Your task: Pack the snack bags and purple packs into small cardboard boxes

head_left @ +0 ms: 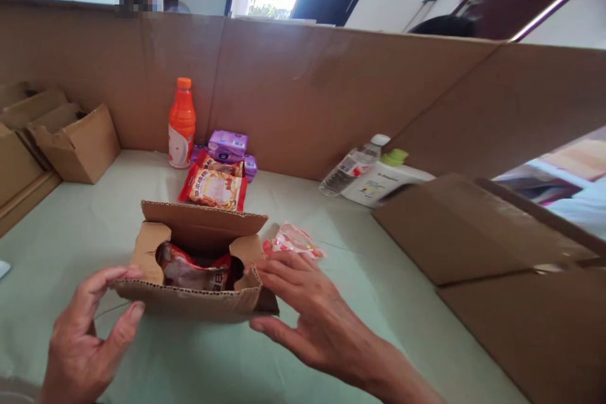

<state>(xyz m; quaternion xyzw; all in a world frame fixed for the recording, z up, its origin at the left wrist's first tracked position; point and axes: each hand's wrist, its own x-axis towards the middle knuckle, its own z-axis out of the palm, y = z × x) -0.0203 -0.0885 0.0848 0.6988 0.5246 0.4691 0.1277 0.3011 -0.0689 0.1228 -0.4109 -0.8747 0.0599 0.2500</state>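
A small cardboard box (189, 304) stands on the pale green tabletop, its lid flaps raised. Inside lies a red and clear snack packet (192, 273), partly hidden by the box's side flaps. My left hand (88, 334) is at the box's left front corner, fingers on the side flap and thumb against the front. On the right, my right hand (307, 309) lays its fingers over the side flap, its thumb low by the front corner. Just behind that hand is a crumpled pink and clear wrapper (296, 240). Red and cream snack packets (218, 188) lie beyond the box.
An orange bottle (182, 126) and purple packs (228, 146) stand near the cardboard back wall (293, 101). To the right lean a clear bottle (353, 167) and a white jug (388, 183) with a green cap. Cardboard boxes (89, 145) line the left; larger cardboard (487, 227) fills the right.
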